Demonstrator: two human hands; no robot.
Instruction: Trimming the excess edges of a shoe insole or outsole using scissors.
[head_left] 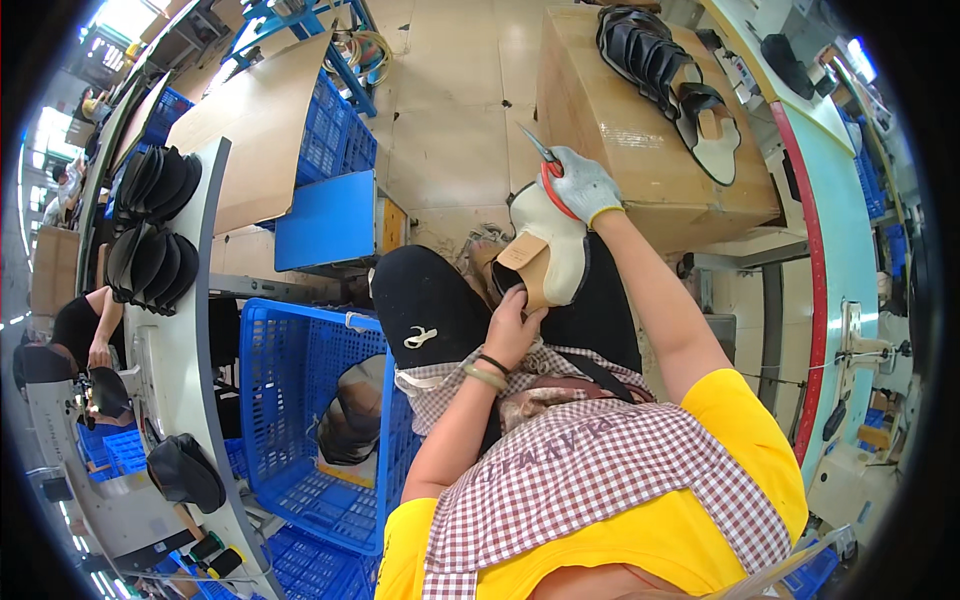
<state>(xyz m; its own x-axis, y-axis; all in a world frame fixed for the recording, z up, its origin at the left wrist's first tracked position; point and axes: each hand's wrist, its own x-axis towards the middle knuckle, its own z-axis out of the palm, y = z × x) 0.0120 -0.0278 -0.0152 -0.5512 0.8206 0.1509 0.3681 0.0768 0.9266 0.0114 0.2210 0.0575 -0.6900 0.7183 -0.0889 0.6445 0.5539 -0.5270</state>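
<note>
Over my lap lies a cream-coloured shoe upper (566, 275) with a tan patch at its opening and a dark inside. My left hand (512, 328), bare, is closed on its near edge, thumb and fingers pinching the rim. My right hand (583, 182) wears a pale grey work glove and is closed around red-handled scissors (553, 180). The blades point up and to the left, away from the upper, while the handles sit close by its far edge. A small white scrap (421, 338) rests on my dark left trouser leg.
To my left stands a blue plastic crate (310, 400) holding a dark bundle. Black shoe parts (150, 265) are stacked on a narrow bench. At far right, a cardboard box (640, 150) carries a row of black shoe uppers (650, 60). A co-worker's arm (103, 330) shows at far left.
</note>
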